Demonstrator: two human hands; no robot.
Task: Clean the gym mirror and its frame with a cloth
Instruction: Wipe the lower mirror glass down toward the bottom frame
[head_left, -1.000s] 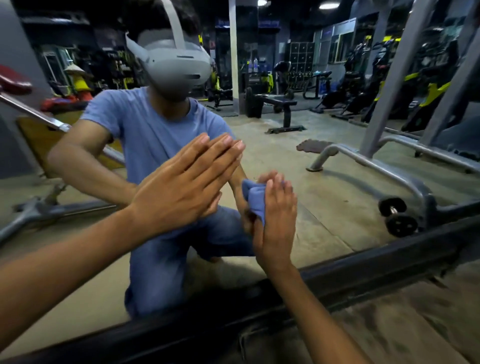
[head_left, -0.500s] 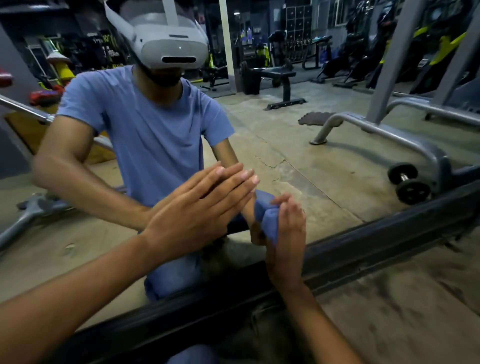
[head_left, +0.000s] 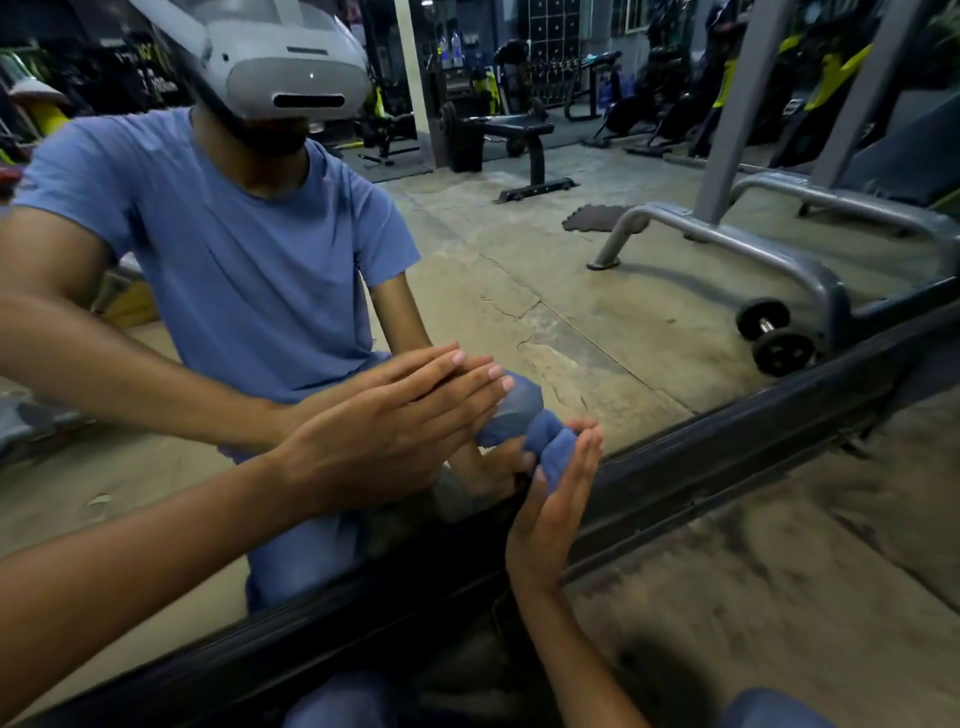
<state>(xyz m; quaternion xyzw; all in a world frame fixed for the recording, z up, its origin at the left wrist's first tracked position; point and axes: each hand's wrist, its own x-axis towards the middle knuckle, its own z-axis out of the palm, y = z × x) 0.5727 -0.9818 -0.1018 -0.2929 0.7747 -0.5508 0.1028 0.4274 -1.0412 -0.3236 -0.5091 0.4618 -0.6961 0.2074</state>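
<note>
The gym mirror (head_left: 597, 312) fills most of the view and shows my own reflection kneeling in a blue shirt. Its dark frame (head_left: 701, 483) runs slanting along the bottom. My left hand (head_left: 395, 436) lies flat against the glass with fingers straight and together, holding nothing. My right hand (head_left: 558, 499) presses a bunched blue cloth (head_left: 553, 449) against the glass just above the lower frame rail. The palm hides part of the cloth.
A dusty concrete floor (head_left: 779, 597) lies below the frame. The mirror reflects a grey machine base (head_left: 727, 244), a small dumbbell (head_left: 774, 338), a bench (head_left: 519, 135) and other gym equipment behind me.
Both hands have slid down the glass toward the lower frame rail. The cloth has gone from mid-mirror to just above the frame. My view has tilted downward.
</note>
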